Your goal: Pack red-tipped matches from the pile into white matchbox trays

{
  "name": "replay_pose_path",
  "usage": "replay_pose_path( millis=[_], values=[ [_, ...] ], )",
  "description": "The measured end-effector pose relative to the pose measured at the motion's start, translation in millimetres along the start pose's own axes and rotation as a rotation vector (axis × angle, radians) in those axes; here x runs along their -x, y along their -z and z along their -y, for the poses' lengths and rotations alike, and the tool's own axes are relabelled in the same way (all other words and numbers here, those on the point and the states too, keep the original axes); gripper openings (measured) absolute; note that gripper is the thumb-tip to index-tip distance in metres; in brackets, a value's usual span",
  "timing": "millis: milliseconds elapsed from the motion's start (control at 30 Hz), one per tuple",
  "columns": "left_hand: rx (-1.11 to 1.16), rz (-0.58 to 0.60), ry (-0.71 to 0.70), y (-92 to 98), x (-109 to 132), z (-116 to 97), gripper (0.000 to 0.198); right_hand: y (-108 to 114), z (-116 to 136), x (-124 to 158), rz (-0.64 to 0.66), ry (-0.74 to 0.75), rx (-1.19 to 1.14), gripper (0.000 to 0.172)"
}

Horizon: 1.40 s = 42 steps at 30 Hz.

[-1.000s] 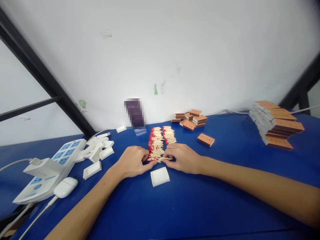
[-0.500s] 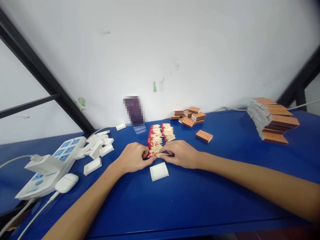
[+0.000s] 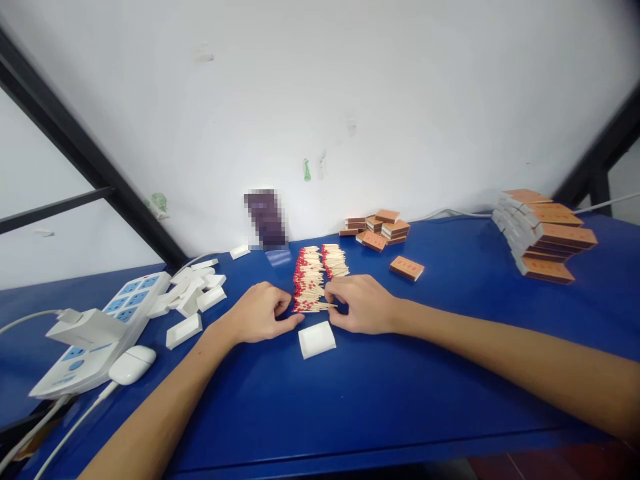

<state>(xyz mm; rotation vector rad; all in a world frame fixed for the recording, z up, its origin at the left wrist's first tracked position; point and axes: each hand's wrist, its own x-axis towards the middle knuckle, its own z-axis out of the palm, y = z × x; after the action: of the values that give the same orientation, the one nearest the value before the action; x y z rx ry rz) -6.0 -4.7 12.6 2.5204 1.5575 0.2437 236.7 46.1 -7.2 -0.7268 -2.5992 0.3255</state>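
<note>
A pile of red-tipped matches (image 3: 313, 280) lies in the middle of the blue table (image 3: 380, 387). My left hand (image 3: 260, 312) and my right hand (image 3: 361, 303) rest on either side of the pile's near end, fingers curled and pinching a small bunch of matches between them. A white inner matchbox tray (image 3: 317, 339) lies just in front of both hands, not touched.
Several white trays (image 3: 193, 300) are heaped at the left beside a white power strip (image 3: 97, 330) with a plugged adapter and a small white case (image 3: 131, 364). Orange matchboxes (image 3: 383, 230) lie behind, one single box (image 3: 407, 268), and a tall stack (image 3: 543, 243) at the right. A white wall closes the back.
Both hands have stayed at the near end of the match pile, fingers shifting slightly on the bunch. The view has tilted a little, so everything sits slightly higher.
</note>
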Motion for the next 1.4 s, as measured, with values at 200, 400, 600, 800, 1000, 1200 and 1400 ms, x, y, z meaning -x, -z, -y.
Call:
replay_pose_path(
  millis=[200,400,600,800,1000,1200,1400],
  values=[
    [0.273,0.043,-0.007,9.7,2.9,-11.8,0.040,-3.3,-2.6,0.6,-0.043,0.048,-0.024,0.004],
    [0.362,0.199,-0.012,16.6,4.4,-23.9,0.029,-4.6,-4.1,0.6,-0.060,0.055,-0.029,0.004],
    [0.402,0.250,-0.005,14.4,5.0,-31.2,0.023,-4.9,-4.7,0.3,-0.058,0.056,-0.038,0.005],
    [0.427,0.242,-0.057,18.3,7.5,-27.7,0.026,-4.7,-5.0,1.9,-0.074,0.149,-0.103,0.004],
    [0.338,-0.057,0.040,12.7,5.1,-5.0,0.032,-3.1,-4.9,3.1,0.033,0.240,-0.187,0.004],
    [0.055,-0.274,-0.024,-0.6,0.9,-0.1,0.026,-3.9,-5.0,4.7,0.045,0.306,-0.189,0.003],
    [0.038,-0.260,-0.077,-5.3,0.6,-2.3,0.027,-3.7,-4.1,4.8,0.071,0.314,-0.186,0.003]
  ],
)
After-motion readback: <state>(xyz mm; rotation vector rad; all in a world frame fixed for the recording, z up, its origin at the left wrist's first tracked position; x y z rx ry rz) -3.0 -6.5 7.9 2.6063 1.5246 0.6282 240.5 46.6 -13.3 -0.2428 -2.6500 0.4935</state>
